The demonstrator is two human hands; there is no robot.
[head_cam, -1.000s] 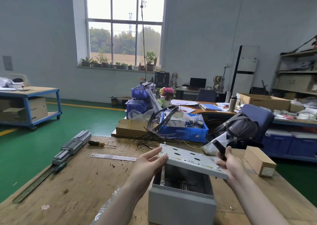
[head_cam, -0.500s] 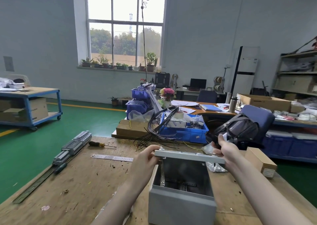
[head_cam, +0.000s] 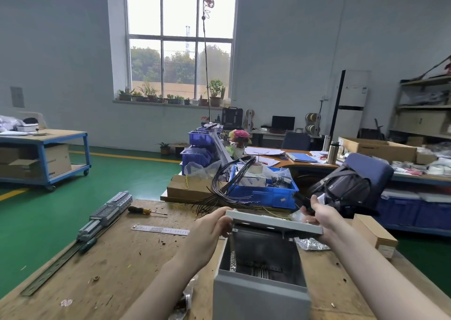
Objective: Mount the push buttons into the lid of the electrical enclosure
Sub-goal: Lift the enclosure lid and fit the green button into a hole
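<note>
A: Where's the lid against the hands?

B: Spanning between them above the open enclosure. The left hand is closed on its left end; the right hand supports the right end while also clutching a black tool.

A: Changed from before?

B: A second ago its drilled face tilted toward the camera. Now it is tipped up, showing mostly its near edge and underside.
</note>
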